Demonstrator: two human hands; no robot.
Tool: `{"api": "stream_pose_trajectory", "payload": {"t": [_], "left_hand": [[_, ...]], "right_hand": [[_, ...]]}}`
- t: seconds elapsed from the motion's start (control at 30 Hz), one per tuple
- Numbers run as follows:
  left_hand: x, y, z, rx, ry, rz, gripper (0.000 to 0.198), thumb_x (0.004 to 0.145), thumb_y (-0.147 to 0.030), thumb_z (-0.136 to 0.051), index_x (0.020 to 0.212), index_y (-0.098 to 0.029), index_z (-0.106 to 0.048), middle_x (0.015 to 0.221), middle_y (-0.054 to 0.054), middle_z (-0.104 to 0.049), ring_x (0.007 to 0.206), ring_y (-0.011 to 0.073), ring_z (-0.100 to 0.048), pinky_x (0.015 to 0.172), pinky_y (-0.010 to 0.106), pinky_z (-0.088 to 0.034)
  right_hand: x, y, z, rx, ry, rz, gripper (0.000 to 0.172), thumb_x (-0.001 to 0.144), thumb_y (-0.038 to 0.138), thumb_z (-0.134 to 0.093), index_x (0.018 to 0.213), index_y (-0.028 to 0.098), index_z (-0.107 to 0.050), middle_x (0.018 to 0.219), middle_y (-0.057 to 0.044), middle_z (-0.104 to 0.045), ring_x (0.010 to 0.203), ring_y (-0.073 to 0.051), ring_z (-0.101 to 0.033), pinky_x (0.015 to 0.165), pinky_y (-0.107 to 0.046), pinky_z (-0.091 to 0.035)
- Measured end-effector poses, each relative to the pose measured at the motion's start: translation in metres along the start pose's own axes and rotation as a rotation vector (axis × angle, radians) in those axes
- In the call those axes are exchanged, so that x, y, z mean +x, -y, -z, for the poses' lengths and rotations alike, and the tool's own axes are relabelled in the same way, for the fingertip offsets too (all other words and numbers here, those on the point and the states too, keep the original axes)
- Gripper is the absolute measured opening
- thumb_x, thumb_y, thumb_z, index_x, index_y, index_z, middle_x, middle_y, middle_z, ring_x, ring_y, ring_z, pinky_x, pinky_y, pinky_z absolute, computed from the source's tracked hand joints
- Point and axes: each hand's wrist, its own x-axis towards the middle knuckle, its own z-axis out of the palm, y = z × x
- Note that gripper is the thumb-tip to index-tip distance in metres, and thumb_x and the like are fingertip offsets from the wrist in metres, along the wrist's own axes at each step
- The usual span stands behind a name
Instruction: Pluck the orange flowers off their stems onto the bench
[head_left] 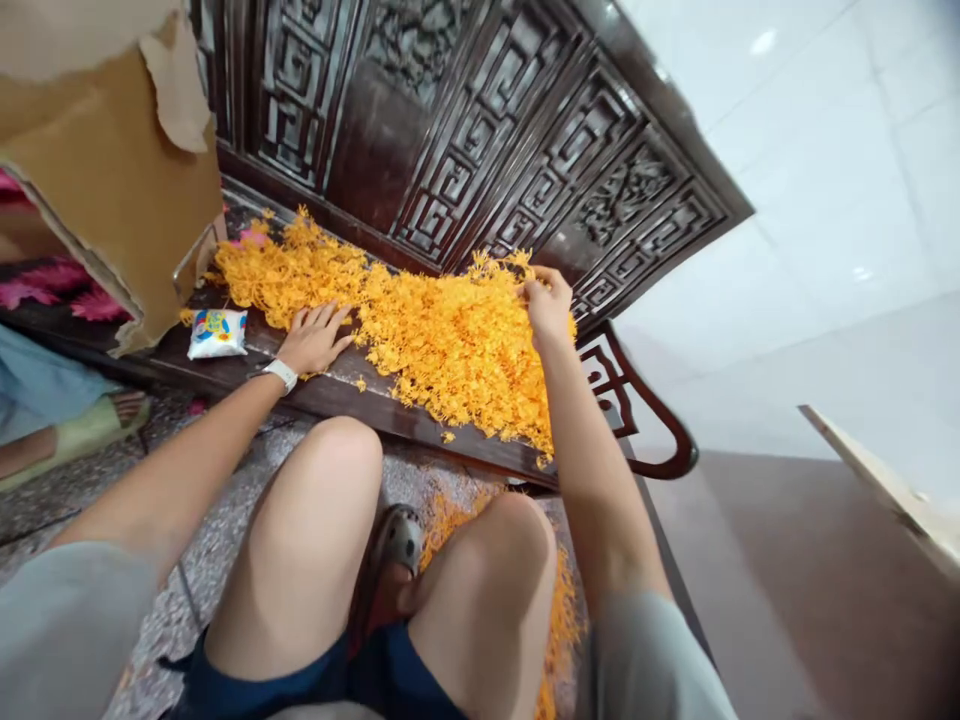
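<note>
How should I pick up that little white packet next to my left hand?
Probably pinch the white packet by its near edge, coming from your side with your left hand. It lies flat on the dark wooden bench, close to the front edge, so fingers can likely close across it from above.

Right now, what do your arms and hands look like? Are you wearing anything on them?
Both hands are bare, with no gloves. The left hand has a white wristband, probably a watch strap, while the right hand has nothing on its wrist. The left arm's grey sleeve and the right arm's grey sleeve look loose.
</note>
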Motion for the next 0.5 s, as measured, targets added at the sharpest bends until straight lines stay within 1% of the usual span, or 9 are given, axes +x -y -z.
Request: {"api": "stream_pose_trajectory", "payload": {"t": [0.07,0.13,0.2,0.23,0.3,0.4,0.43,0.47,0.5], "left_hand": [[0.001,-0.006,0.002,-0.146,-0.141,0.001,0.050,0.102,-0.050,-0.054,0.140,-0.018,-0.064,0.159,0.018,-0.057,0.148,0.0403,-0.047,0.126,0.063,-0.016],[0.006,-0.020,0.006,-0.248,-0.286,-0.021,0.030,0.102,-0.045,-0.057,0.118,-0.024,-0.072,0.135,0.011,-0.074,0.133,0.0373,-0.058,0.126,0.066,-0.011],[0.016,-0.047,0.010,-0.351,-0.355,-0.099,0.016,0.098,-0.035,-0.064,0.103,-0.025,-0.075,0.112,0.007,-0.078,0.118,0.0331,-0.064,0.127,0.061,-0.013],[0.023,-0.067,0.010,-0.409,-0.351,-0.157,0.011,0.095,-0.030,-0.069,0.100,-0.025,-0.077,0.106,0.007,-0.078,0.112,0.0312,-0.066,0.125,0.057,-0.019],[0.038,-0.116,0.008,-0.489,-0.295,-0.275,0.011,0.089,-0.022,-0.076,0.099,-0.022,-0.079,0.103,0.007,-0.077,0.104,0.0278,-0.067,0.117,0.047,-0.033],[0.064,-0.198,-0.007,-0.488,-0.203,-0.362,0.013,0.093,-0.020,-0.074,0.104,-0.022,-0.081,0.106,0.007,-0.077,0.100,0.0248,-0.066,0.100,0.038,-0.044],[0.073,-0.222,-0.015,-0.505,-0.179,-0.363,0.013,0.095,-0.021,-0.073,0.105,-0.022,-0.080,0.107,0.007,-0.077,0.099,0.0238,-0.066,0.096,0.037,-0.045],[0.081,-0.243,-0.023,-0.645,-0.175,-0.293,0.008,0.093,-0.021,-0.075,0.100,-0.020,-0.080,0.105,0.007,-0.076,0.099,0.0229,-0.064,0.094,0.036,-0.044],[0.088,-0.260,-0.032,-0.753,-0.174,-0.222,0.005,0.094,-0.023,-0.076,0.091,-0.019,-0.078,0.097,0.006,-0.074,0.094,0.0211,-0.062,0.089,0.034,-0.043]], "right_hand": [[-0.013,-0.015,0.010,0.186,-0.048,-0.059,0.017,0.093,0.023,-0.052,0.110,0.023,-0.051,0.074,0.002,-0.069,0.063,-0.011,-0.055,0.069,-0.027,-0.045],[-0.028,-0.033,0.014,0.302,-0.098,-0.097,0.020,0.090,0.028,-0.057,0.105,0.025,-0.044,0.072,0.003,-0.070,0.063,-0.011,-0.058,0.070,-0.027,-0.047],[-0.041,-0.049,0.014,0.461,-0.123,-0.154,0.029,0.085,0.032,-0.064,0.101,0.026,-0.041,0.074,0.003,-0.072,0.065,-0.012,-0.062,0.069,-0.026,-0.049],[-0.045,-0.057,0.012,0.550,-0.127,-0.184,0.034,0.082,0.033,-0.068,0.100,0.026,-0.041,0.076,0.003,-0.072,0.067,-0.013,-0.064,0.068,-0.025,-0.049],[-0.052,-0.069,0.005,0.703,-0.125,-0.226,0.043,0.075,0.035,-0.076,0.098,0.026,-0.041,0.077,0.003,-0.073,0.070,-0.014,-0.066,0.067,-0.024,-0.048],[-0.055,-0.080,-0.006,0.733,-0.092,-0.174,0.048,0.070,0.039,-0.083,0.092,0.026,-0.042,0.069,0.006,-0.065,0.070,-0.015,-0.065,0.066,-0.025,-0.046],[-0.054,-0.082,-0.010,0.705,-0.060,-0.130,0.047,0.070,0.039,-0.084,0.089,0.026,-0.043,0.065,0.007,-0.060,0.067,-0.015,-0.062,0.065,-0.025,-0.044],[-0.054,-0.083,-0.012,0.677,-0.020,-0.089,0.045,0.070,0.038,-0.085,0.085,0.025,-0.045,0.063,0.008,-0.057,0.066,-0.014,-0.059,0.065,-0.026,-0.043],[-0.054,-0.084,-0.014,0.640,0.022,-0.040,0.040,0.072,0.036,-0.085,0.083,0.024,-0.048,0.064,0.006,-0.057,0.066,-0.014,-0.058,0.066,-0.027,-0.043]]}}
